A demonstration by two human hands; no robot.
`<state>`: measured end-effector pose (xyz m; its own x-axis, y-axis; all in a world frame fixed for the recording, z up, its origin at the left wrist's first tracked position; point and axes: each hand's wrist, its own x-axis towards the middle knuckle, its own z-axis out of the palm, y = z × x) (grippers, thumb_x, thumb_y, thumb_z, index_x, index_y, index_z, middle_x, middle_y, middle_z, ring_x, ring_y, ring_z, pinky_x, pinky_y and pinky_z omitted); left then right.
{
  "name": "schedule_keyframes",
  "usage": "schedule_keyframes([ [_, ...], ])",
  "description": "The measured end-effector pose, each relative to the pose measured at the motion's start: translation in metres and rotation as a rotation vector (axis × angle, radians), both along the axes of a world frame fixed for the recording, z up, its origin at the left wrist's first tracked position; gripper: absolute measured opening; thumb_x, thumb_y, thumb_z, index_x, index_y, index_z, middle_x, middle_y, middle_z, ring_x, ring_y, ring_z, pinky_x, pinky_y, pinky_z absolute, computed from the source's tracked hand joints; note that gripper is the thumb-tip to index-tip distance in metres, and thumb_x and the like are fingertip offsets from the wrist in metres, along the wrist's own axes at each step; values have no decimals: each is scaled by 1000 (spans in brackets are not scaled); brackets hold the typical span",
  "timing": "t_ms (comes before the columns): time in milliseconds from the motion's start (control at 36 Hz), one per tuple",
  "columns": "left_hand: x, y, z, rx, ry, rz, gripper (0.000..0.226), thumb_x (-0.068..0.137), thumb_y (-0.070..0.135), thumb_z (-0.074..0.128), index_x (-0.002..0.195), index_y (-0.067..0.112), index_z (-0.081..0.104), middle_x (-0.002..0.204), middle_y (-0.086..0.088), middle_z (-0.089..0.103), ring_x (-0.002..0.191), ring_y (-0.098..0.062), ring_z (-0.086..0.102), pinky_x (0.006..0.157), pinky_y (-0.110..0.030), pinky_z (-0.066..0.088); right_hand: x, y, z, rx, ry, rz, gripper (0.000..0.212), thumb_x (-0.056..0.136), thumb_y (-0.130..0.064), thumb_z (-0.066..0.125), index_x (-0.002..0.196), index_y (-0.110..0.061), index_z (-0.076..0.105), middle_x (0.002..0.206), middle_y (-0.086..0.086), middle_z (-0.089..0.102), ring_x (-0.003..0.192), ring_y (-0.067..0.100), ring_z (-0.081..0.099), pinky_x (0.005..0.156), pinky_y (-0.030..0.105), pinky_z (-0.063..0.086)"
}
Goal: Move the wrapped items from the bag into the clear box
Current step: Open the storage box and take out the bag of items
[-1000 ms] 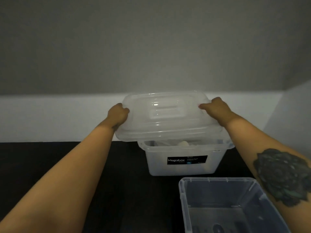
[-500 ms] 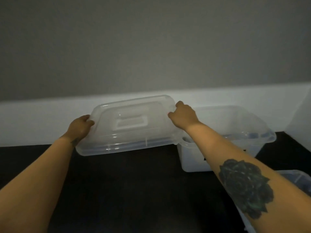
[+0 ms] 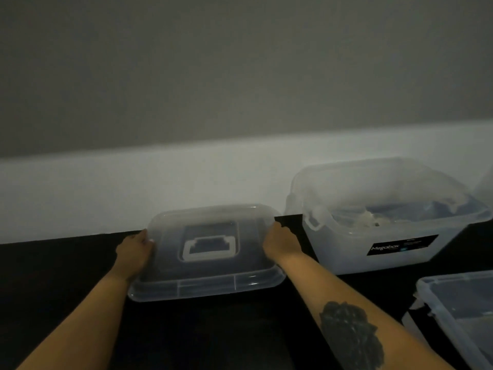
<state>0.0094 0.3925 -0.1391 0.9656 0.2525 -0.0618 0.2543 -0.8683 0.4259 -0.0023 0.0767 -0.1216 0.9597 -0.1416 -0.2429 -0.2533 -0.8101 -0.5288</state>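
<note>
head view, dim and a little soft: a clear plastic lid point(image 3: 206, 252) with rounded corners lies flat on the matte black tabletop point(image 3: 66, 276), its top smooth and glossy, with a recessed rectangular well in the middle holding a pale, flat-folded handle point(image 3: 210, 248). the front lip of the lid is ribbed into short panels that catch thin streaks of light. the left hand point(image 3: 134, 253) is pressed to the lid's left edge, fingers curled against the rim, and the right hand point(image 3: 280, 243) grips the right edge the same way, so the two hands sit well apart with the lid clamped between them. the right forearm carries a dark, rose-shaped tattoo point(image 3: 350, 333). to the right of the lid, close to it but not touching, stands the clear box point(image 3: 378, 247), frosted and translucent, with rounded corners, a thick rolled rim and a hinged latch on its left end; a black label with white lettering is stuck to its front wall. it is open at the top, and pale crinkled shapes point(image 3: 373, 218) show inside near the rim, too blurred to tell what they are. at the lower right corner, a second clear tub point(image 3: 437, 311) with a bluish tint juts into view, cut off by the edge. behind everything runs a smooth white band of wall point(image 3: 133, 188) under a flat grey upper wall.
</note>
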Motion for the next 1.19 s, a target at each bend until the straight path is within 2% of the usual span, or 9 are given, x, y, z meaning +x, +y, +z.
schedule_keyframes([
  [139,9,-13,-30,61,98,42,41,97,32,37,134,16,40,132,-21,48,121,-43,42,100,-55,35,12,-5,-30,-37,26,-54,32,98,-13,42,129,-4,44,125,15,54,106,25,57,77,26,44],
  [278,7,-33,-40,62,150,100,45,99,31,38,141,16,34,139,-18,38,127,-41,34,102,-55,31,17,-6,-53,-93,30,-53,43,98,-14,42,139,-5,37,132,19,52,112,27,58,89,33,51],
  [417,7,-36,-53,62,181,108,46,99,31,37,143,18,30,144,-16,32,130,-39,31,104,-55,29,15,-5,-65,-129,67,-27,51,99,-12,39,147,-6,22,149,22,34,132,32,42,102,37,43],
  [667,10,-42,-58,65,215,174,59,99,35,37,149,13,16,152,-15,22,136,-40,23,108,-56,25,26,3,-53,-45,203,-40,68,97,-9,45,151,-2,4,157,20,9,142,36,22,113,41,31],
  [722,12,-45,-52,74,214,173,65,97,41,39,150,13,12,154,-15,16,138,-41,18,109,-57,21,26,7,-45,-67,187,5,60,97,-10,45,149,1,16,155,19,20,137,34,32,107,34,35],
  [778,15,-49,-41,63,165,157,66,96,43,39,149,12,14,155,-14,15,138,-42,16,109,-58,18,25,13,-34,-98,90,115,35,99,-15,43,131,0,47,135,17,50,118,28,53,93,29,43],
  [833,19,-58,-26,35,71,129,58,97,39,40,147,13,25,154,-12,20,137,-41,18,109,-58,18,22,22,-19,-105,35,232,28,100,-19,45,116,-2,60,121,13,60,108,26,58,89,29,43],
  [1000,31,-109,31,-89,-299,-60,39,98,27,44,134,12,47,140,-17,39,124,-37,43,106,-52,31,13,30,48,-92,-174,396,28,94,-27,54,104,-4,66,105,11,66,94,26,62,77,31,48],
  [1194,28,-196,94,-248,-559,-260,34,95,22,51,127,10,54,134,-15,43,96,-26,58,96,-29,38,-12,-18,123,-90,-486,329,22,93,-27,51,95,-16,70,97,2,69,86,21,63,80,35,54],
])
